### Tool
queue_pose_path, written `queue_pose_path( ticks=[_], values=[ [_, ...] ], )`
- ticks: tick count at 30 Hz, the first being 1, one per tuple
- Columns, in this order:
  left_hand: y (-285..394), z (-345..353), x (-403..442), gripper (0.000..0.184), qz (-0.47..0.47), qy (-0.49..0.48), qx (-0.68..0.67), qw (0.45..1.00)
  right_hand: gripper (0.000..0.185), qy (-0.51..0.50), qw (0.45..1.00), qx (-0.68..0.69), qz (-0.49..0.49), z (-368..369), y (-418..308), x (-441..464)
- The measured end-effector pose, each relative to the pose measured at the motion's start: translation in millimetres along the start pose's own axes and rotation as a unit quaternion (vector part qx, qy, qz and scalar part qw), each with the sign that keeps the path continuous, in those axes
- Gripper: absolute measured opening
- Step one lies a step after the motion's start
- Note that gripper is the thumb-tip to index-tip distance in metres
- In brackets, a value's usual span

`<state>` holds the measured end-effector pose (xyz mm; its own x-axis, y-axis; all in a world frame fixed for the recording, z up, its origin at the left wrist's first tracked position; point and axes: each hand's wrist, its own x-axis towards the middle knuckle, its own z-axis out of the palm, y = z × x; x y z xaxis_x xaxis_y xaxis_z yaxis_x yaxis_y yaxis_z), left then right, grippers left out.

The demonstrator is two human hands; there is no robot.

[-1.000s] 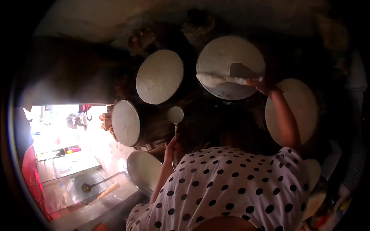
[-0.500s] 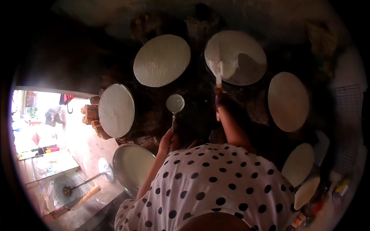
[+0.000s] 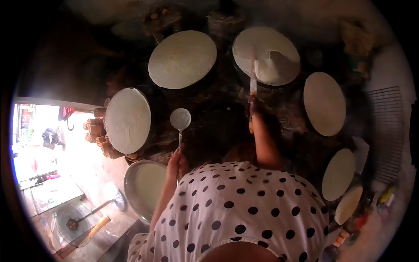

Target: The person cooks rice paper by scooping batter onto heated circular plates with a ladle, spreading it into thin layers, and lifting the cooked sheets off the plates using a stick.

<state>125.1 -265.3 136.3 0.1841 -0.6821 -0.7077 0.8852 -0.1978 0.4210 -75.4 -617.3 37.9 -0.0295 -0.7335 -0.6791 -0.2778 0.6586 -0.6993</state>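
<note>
My left hand (image 3: 176,163) is closed around the handle of a ladle (image 3: 180,118), whose round bowl is coated with pale batter. My right hand (image 3: 253,106) grips a long flat spatula (image 3: 253,83), its blade lying over the round griddle at the upper right. White batter (image 3: 247,41) covers much of that griddle, with a thick wet fold of it right of the blade. A greyer, thinly coated patch (image 3: 286,63) shows at the griddle's right side. Close to my left forearm stands a wide metal bowl of pale batter (image 3: 146,187).
Around me are more batter-covered round griddles, at upper left (image 3: 182,59), left (image 3: 128,121) and right (image 3: 324,104). Two pale discs (image 3: 339,174) sit lower right, near a wire rack (image 3: 386,135). A fan (image 3: 73,223) stands lower left, below a bright opening.
My right hand has swept the spatula across the griddle, and the thick batter fold has shifted and reshaped. The ladle has moved slightly left in view; the camera has shifted too.
</note>
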Motion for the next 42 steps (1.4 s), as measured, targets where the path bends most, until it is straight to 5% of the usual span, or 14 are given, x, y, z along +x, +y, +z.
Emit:
queue_pose_path(
  ticks=[6,9,13,16,19,24,25,28,32,34,37,39,41,42],
  values=[
    [-1,10,14,0.036,0.010,-0.028,0.007,1.000,0.039,0.004,0.998,0.062,0.012,-97,4,15],
    [-6,28,22,0.036,-0.002,-0.032,0.005,0.999,0.035,0.014,0.999,-0.022,-0.048,-91,-22,27],
    [-9,44,35,0.036,-0.035,-0.054,0.007,0.998,0.033,-0.033,0.953,-0.155,-0.257,-67,24,46],
    [-10,69,37,0.037,-0.032,-0.069,0.022,0.997,0.032,-0.053,0.978,-0.086,-0.184,-108,30,54],
    [-11,86,45,0.037,-0.032,-0.076,0.023,0.996,0.031,-0.068,0.995,0.070,0.027,-173,24,64],
    [-15,113,66,0.035,-0.044,-0.104,-0.005,0.994,0.018,0.004,0.998,0.041,-0.036,-183,-51,54],
    [-15,123,67,0.034,-0.053,-0.092,-0.008,0.994,0.055,0.020,0.995,-0.056,-0.086,-172,-29,78],
    [-20,131,77,0.036,-0.055,-0.120,0.011,0.991,0.024,-0.094,0.966,-0.051,-0.233,-155,12,74],
    [-21,142,83,0.039,-0.039,-0.160,0.025,0.986,0.032,-0.182,0.977,0.096,-0.059,-203,26,77],
    [-22,146,85,0.040,-0.056,-0.157,-0.006,0.986,0.038,-0.098,0.989,0.034,-0.108,-218,32,128],
    [-23,158,90,0.037,-0.075,-0.140,-0.035,0.987,0.041,0.028,0.981,-0.157,-0.112,-206,-70,124],
    [-20,160,91,0.035,-0.078,-0.118,-0.029,0.990,0.032,0.085,0.946,-0.252,-0.186,-188,-103,120],
    [-19,161,94,0.035,-0.066,-0.135,0.016,0.989,0.031,0.046,0.850,-0.432,-0.296,-182,-61,177],
    [-18,162,94,0.035,-0.062,-0.138,0.015,0.988,0.033,0.138,0.789,-0.364,-0.476,-179,-49,159]
  ],
)
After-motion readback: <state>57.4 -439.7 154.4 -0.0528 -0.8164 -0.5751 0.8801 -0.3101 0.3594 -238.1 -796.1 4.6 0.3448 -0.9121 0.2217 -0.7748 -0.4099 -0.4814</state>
